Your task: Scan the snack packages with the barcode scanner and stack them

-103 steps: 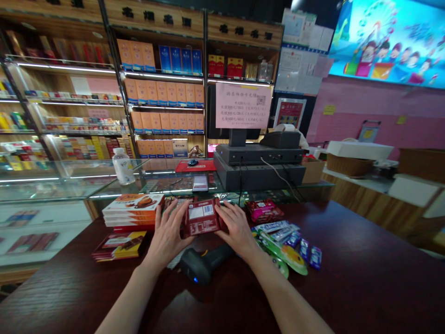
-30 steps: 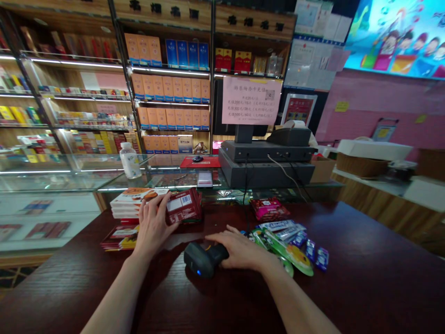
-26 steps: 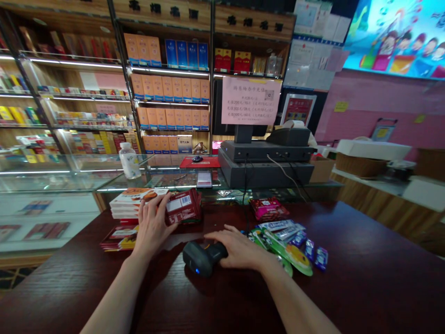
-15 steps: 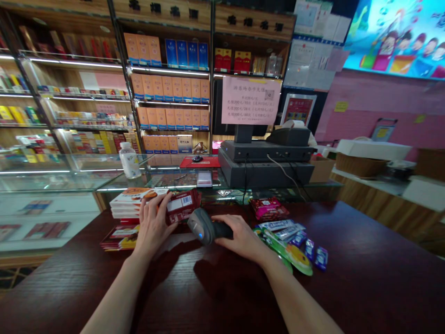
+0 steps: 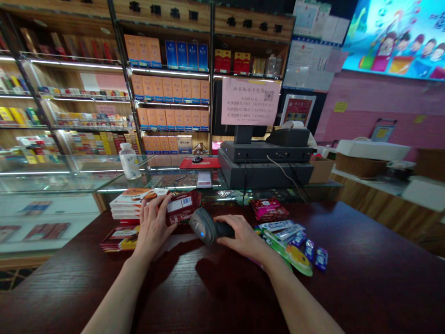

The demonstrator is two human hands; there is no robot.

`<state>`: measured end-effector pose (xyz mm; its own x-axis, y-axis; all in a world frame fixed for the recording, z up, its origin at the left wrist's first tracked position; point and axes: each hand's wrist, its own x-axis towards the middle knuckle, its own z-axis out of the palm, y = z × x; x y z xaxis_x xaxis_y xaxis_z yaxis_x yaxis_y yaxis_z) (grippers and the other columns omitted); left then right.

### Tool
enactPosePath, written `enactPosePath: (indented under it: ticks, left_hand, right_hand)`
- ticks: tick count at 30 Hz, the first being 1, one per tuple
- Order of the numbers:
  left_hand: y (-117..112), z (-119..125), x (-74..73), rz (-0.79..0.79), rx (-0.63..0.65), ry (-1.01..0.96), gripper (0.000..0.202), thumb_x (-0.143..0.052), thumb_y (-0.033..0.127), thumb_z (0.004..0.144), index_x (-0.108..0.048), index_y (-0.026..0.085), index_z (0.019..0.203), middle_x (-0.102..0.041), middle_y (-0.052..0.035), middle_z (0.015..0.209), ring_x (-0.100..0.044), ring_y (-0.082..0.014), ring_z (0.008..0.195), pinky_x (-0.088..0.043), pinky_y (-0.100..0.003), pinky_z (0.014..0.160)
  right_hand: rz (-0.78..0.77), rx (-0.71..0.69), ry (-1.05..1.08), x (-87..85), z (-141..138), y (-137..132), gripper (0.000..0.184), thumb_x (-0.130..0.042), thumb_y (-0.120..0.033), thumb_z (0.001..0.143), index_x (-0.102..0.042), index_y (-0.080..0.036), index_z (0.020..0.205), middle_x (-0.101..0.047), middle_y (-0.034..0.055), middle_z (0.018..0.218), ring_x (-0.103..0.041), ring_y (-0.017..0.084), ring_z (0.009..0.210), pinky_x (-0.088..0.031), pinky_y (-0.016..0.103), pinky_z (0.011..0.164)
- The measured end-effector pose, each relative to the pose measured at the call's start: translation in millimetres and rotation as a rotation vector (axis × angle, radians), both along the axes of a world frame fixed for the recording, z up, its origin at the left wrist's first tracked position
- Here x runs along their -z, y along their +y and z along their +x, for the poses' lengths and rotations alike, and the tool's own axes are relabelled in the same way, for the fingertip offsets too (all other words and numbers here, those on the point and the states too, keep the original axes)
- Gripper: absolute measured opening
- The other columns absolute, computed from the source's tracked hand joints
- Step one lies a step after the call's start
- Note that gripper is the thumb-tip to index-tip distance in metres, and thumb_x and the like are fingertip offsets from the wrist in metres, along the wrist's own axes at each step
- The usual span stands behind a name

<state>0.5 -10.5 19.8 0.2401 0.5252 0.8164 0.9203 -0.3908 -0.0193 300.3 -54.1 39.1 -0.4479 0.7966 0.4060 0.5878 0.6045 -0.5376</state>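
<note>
My left hand (image 5: 152,224) grips a dark red snack packet (image 5: 182,207), tilted up so its white label with a barcode faces me. My right hand (image 5: 243,234) is wrapped round the handle of a dark grey barcode scanner (image 5: 205,227), lifted off the dark wooden counter (image 5: 365,287). The scanner's head, with a small blue light, points at the packet, a few centimetres from it.
A stack of orange and white flat boxes (image 5: 130,204) lies left of the packet, more boxes (image 5: 116,237) below them. Blue and green candy packs (image 5: 295,246) and a red packet (image 5: 269,208) lie right. Behind stand a cash register (image 5: 266,164), a glass case with a bottle (image 5: 129,161), and shelves.
Both hands held the packet at first. My right hand then dropped to the scanner lying on the counter, gripped it and lifted it up toward the packet in my left hand.
</note>
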Motion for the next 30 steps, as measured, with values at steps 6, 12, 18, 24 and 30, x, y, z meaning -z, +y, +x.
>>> enactPosePath:
  ticks: [6,12,18,24,30]
  left_hand:
    - [3,-1,2.4,0.02,0.007,-0.003,0.087,-0.066,0.024,0.081,-0.023,0.024,0.157,-0.047,-0.0139,0.14,-0.044,-0.0335,0.131,-0.022,-0.058,0.121]
    - [3,-2,2.9,0.002,0.015,-0.007,0.086,-0.066,0.025,0.083,-0.023,0.027,0.157,-0.045,-0.0133,0.14,-0.043,-0.034,0.132,-0.025,-0.059,0.119]
    - [2,-1,1.8,-0.016,0.018,-0.026,0.086,-0.065,0.026,0.082,-0.022,0.028,0.157,-0.045,-0.013,0.14,-0.042,-0.0342,0.132,-0.027,-0.059,0.118]
    - [0,3,1.3,-0.027,0.051,-0.045,0.088,-0.066,0.027,0.082,-0.021,0.029,0.157,-0.046,-0.0126,0.141,-0.042,-0.0339,0.134,-0.027,-0.059,0.118]
    - [-2,7,-0.2,-0.026,0.079,-0.06,0.087,-0.067,0.027,0.081,-0.023,0.03,0.156,-0.046,-0.012,0.142,-0.042,-0.0344,0.135,-0.027,-0.06,0.118]
  right_hand:
    - [0.005,0.002,0.001,1.7,1,0,0.047,-0.076,-0.028,0.08,-0.061,-0.025,0.125,-0.069,0.0032,0.125,-0.061,0.024,0.116,-0.036,0.04,0.104]
    - [-0.015,-0.017,-0.006,2.9,2,1,0.054,-0.079,-0.027,0.077,-0.06,-0.027,0.128,-0.068,0.003,0.129,-0.059,0.025,0.12,-0.035,0.038,0.105]
    - [-0.115,-0.105,-0.121,5.6,-1,-1,0.064,-0.085,-0.029,0.069,-0.062,-0.03,0.129,-0.069,0.0003,0.127,-0.057,0.026,0.122,-0.034,0.036,0.105]
    - [-0.132,-0.177,-0.203,10.7,-7,-5,0.057,-0.08,-0.033,0.073,-0.063,-0.032,0.128,-0.071,0.0002,0.123,-0.06,0.025,0.119,-0.032,0.038,0.106]
    - [-0.102,-0.206,-0.231,21.9,-8,-2,0.049,-0.078,-0.033,0.075,-0.067,-0.031,0.122,-0.073,0.0016,0.112,-0.064,0.024,0.11,-0.034,0.039,0.104]
